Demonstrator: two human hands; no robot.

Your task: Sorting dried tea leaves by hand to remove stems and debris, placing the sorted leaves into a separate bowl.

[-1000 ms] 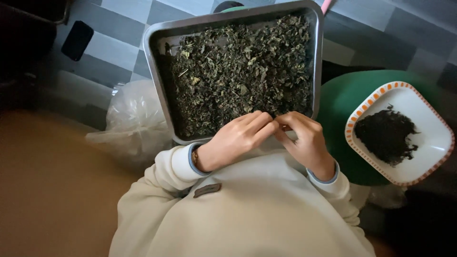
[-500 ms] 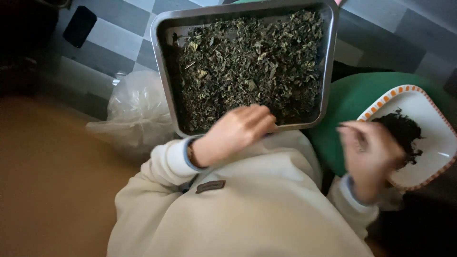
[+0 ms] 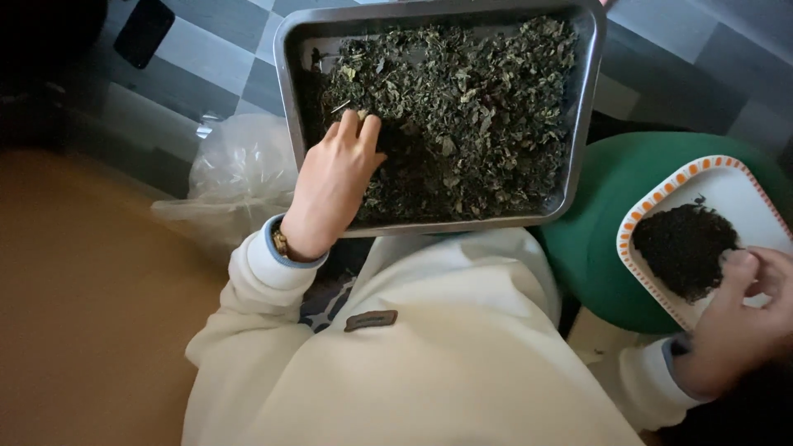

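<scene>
A metal tray (image 3: pixel 285 83) rests on my lap, filled with dried green leaves (image 3: pixel 471 107). My left hand (image 3: pixel 334 177) lies palm down in the tray's left part, fingers pressed into the leaves. To the right, a white plate with an orange dotted rim (image 3: pixel 661 198) holds a heap of dark dried leaves (image 3: pixel 681 248). My right hand (image 3: pixel 743 318) hovers at the plate's near edge, fingertips pinched together beside the dark heap. Whether anything is between those fingertips is too small to see.
The plate sits on a round green stool (image 3: pixel 603 239). A crumpled clear plastic bag (image 3: pixel 235 177) lies left of the tray. A dark flat phone-like object (image 3: pixel 143 31) rests on the grey checked floor (image 3: pixel 215 58). A tan surface (image 3: pixel 83 314) fills the lower left.
My hands were together at the tray's near edge. The right hand then swung out to the plate on the right, and the left hand has pushed forward into the green leaves.
</scene>
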